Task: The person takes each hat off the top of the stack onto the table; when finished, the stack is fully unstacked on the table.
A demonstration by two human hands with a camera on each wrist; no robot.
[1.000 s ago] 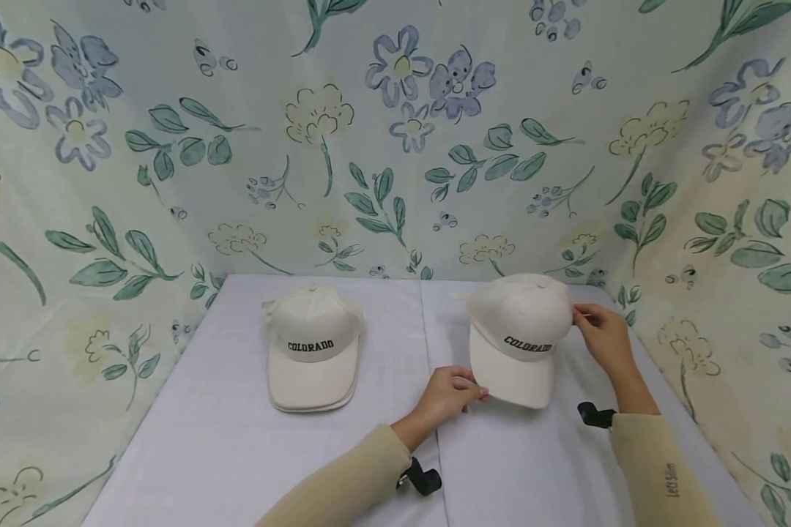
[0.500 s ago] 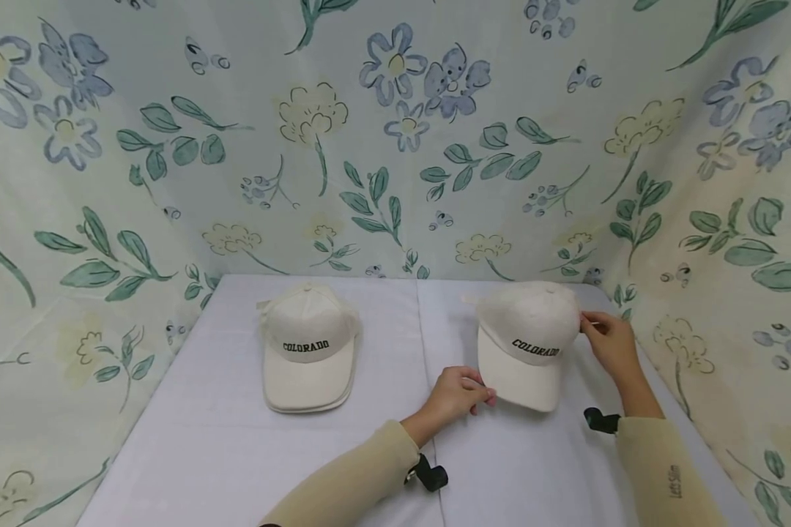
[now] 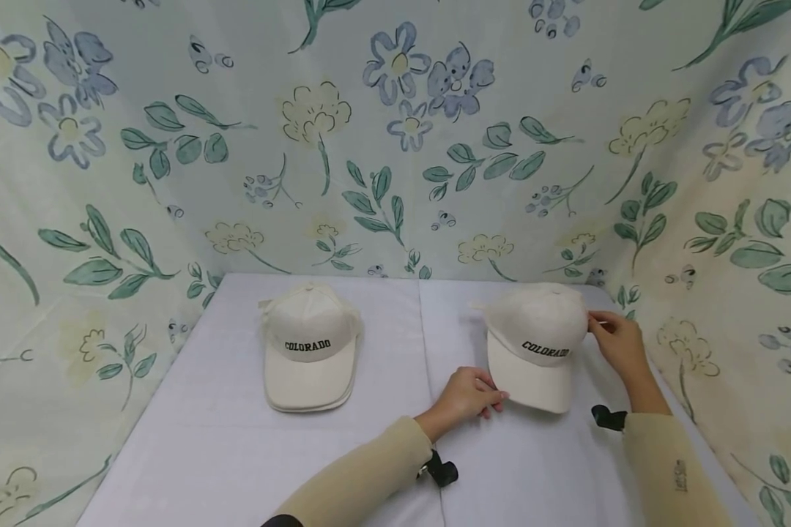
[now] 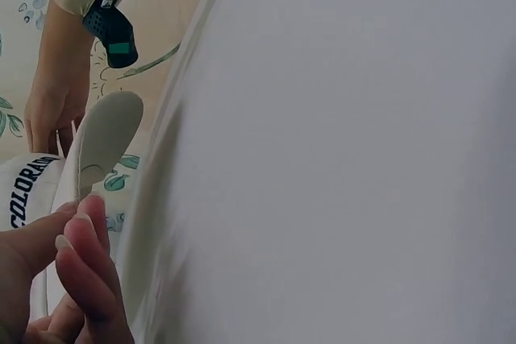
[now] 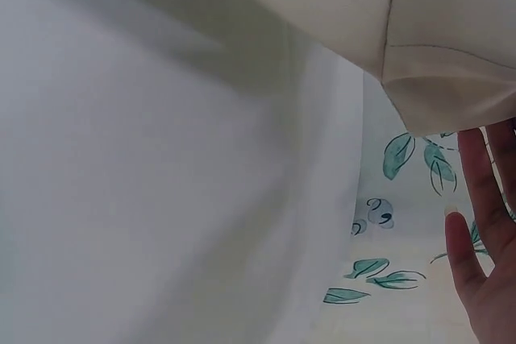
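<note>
A cream cap (image 3: 537, 344) is between the two hands, over the right part of the table (image 3: 191, 439), nearer to its far right corner than to its far left one. The dark capital letters on its front read "COLORADO", and the word slopes a little down toward the right. The brim points to the near edge. Shadows lie on the white cover below; the cap seems raised from it, but I cannot tell how much.

The left hand (image 3: 466, 396) pinches the left front edge of the brim between thumb and fingers. The right hand (image 3: 618, 345) grasps the lower rim of the crown on its right side with the fingertips; in the right wrist view one finger stands apart from the fabric.

Near the far edge, in the left half, rests a stack of caps (image 3: 310, 344); the doubled brim edge shows more than one. The top one also bears "COLORADO", set almost level, and its brim too faces the near edge.

The right sleeve (image 3: 672, 476) has small dark lettering, perhaps "Lets Slim", too blurred to read surely. At each cuff sits a black device (image 3: 609, 418). Behind the far edge hangs a flowered cloth (image 3: 369, 176).
</note>
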